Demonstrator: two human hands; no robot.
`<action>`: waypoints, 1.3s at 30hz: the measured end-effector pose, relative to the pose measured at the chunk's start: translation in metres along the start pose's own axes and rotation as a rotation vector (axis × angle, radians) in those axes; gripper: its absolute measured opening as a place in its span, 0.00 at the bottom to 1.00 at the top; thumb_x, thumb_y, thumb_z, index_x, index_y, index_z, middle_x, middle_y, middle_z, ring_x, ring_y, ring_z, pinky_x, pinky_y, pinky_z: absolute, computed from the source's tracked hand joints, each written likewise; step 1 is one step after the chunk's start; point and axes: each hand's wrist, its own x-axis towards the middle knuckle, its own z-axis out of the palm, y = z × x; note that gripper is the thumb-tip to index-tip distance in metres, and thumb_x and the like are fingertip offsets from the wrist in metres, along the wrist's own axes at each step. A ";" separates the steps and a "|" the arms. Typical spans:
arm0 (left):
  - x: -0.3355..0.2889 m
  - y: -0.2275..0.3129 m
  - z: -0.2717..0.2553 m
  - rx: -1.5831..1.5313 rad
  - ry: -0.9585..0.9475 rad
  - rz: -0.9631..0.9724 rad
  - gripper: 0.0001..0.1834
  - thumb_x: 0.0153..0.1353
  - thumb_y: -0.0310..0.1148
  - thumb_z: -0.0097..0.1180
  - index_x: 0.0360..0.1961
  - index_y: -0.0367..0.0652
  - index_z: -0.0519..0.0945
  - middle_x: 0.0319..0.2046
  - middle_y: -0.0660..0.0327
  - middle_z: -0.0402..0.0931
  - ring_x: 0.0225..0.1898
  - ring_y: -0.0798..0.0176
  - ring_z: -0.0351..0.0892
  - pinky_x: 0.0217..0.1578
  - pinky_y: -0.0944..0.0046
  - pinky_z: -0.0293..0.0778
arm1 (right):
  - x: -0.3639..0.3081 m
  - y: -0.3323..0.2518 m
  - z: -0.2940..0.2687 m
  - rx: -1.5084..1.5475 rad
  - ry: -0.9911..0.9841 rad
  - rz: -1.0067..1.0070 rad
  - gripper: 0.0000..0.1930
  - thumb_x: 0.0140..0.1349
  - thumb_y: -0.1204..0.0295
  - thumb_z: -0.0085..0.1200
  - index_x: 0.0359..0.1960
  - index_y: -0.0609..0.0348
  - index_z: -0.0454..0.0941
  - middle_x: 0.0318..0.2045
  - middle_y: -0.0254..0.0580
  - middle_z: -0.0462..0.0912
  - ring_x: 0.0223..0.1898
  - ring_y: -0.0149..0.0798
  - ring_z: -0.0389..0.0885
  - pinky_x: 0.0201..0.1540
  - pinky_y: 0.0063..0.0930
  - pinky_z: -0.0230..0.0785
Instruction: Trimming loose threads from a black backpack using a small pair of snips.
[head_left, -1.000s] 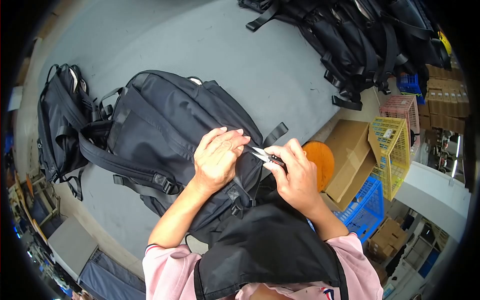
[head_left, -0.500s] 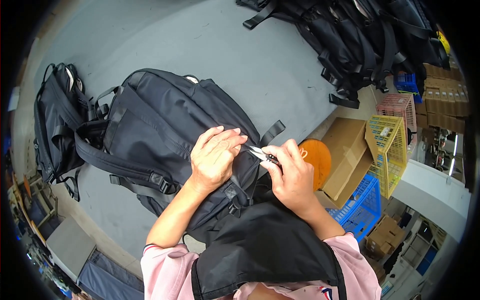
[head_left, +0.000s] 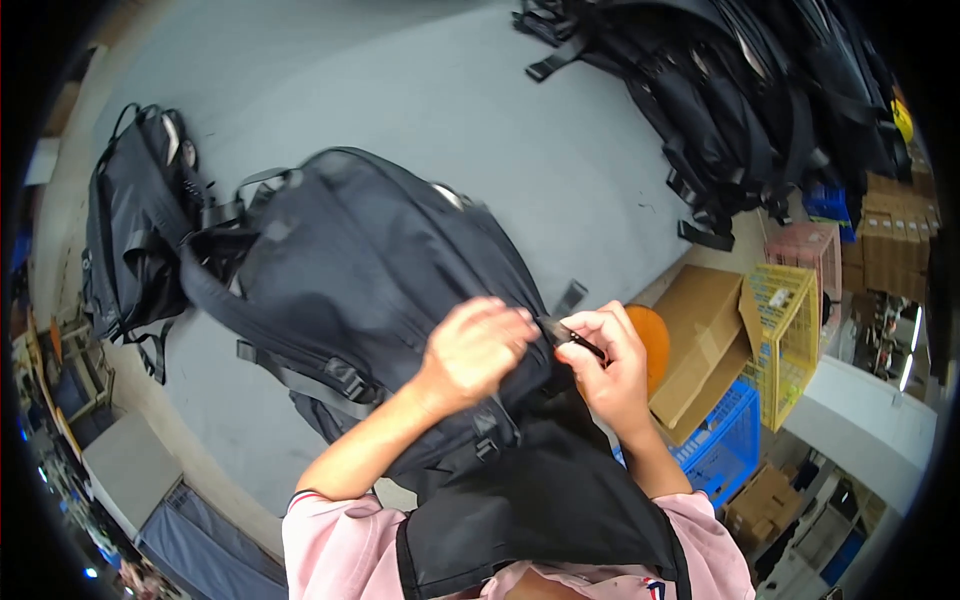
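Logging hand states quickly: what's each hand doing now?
Left hand: closed, gripping the black backpack.
Right hand: closed on small black snips.

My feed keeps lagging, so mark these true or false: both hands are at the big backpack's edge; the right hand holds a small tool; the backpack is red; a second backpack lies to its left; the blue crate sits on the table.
1. Both hands, left hand and right hand, are at the backpack edge: true.
2. The right hand holds a small tool: true.
3. The backpack is red: false, it is black.
4. A second backpack lies to its left: true.
5. The blue crate sits on the table: false, it stands beside it, lower down.
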 end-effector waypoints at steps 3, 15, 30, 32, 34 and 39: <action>-0.020 0.017 0.016 -0.109 -0.185 0.006 0.03 0.48 0.26 0.54 0.24 0.39 0.74 0.36 0.58 0.80 0.45 0.60 0.79 0.51 0.55 0.72 | 0.024 0.014 -0.001 0.349 0.072 0.241 0.10 0.55 0.81 0.56 0.39 0.63 0.72 0.33 0.31 0.70 0.28 0.23 0.68 0.32 0.17 0.65; 0.076 -0.082 -0.049 0.254 0.047 -0.327 0.06 0.49 0.22 0.54 0.31 0.39 0.78 0.34 0.55 0.77 0.40 0.52 0.76 0.44 0.58 0.71 | 0.206 0.037 0.074 0.138 0.014 -0.185 0.06 0.57 0.72 0.56 0.31 0.63 0.77 0.27 0.39 0.78 0.28 0.31 0.76 0.32 0.25 0.67; 0.084 -0.200 -0.074 0.279 0.025 -1.140 0.13 0.53 0.37 0.60 0.32 0.36 0.83 0.29 0.51 0.81 0.35 0.56 0.82 0.39 0.57 0.73 | 0.270 0.015 0.156 -0.252 -0.186 -0.193 0.09 0.55 0.69 0.58 0.33 0.61 0.80 0.31 0.43 0.82 0.35 0.43 0.81 0.39 0.38 0.69; 0.078 -0.199 -0.075 0.334 0.065 -1.053 0.12 0.57 0.35 0.59 0.28 0.34 0.81 0.28 0.53 0.80 0.32 0.59 0.82 0.38 0.60 0.75 | 0.274 0.012 0.159 -0.376 -0.236 -0.227 0.08 0.54 0.69 0.58 0.31 0.61 0.80 0.30 0.47 0.81 0.37 0.45 0.81 0.38 0.40 0.70; 0.078 -0.198 -0.083 -0.496 0.566 -1.184 0.10 0.60 0.32 0.55 0.28 0.33 0.79 0.29 0.54 0.79 0.32 0.60 0.82 0.37 0.64 0.77 | 0.281 0.025 0.162 -0.375 -0.226 -0.219 0.07 0.54 0.70 0.58 0.30 0.61 0.80 0.29 0.49 0.80 0.35 0.45 0.81 0.37 0.40 0.69; 0.076 -0.196 -0.110 -0.723 0.698 -1.049 0.19 0.67 0.42 0.47 0.21 0.41 0.70 0.23 0.58 0.75 0.30 0.59 0.79 0.44 0.60 0.72 | 0.283 0.022 0.161 -0.159 -0.287 0.047 0.06 0.53 0.71 0.58 0.28 0.60 0.80 0.21 0.45 0.80 0.22 0.37 0.77 0.29 0.34 0.66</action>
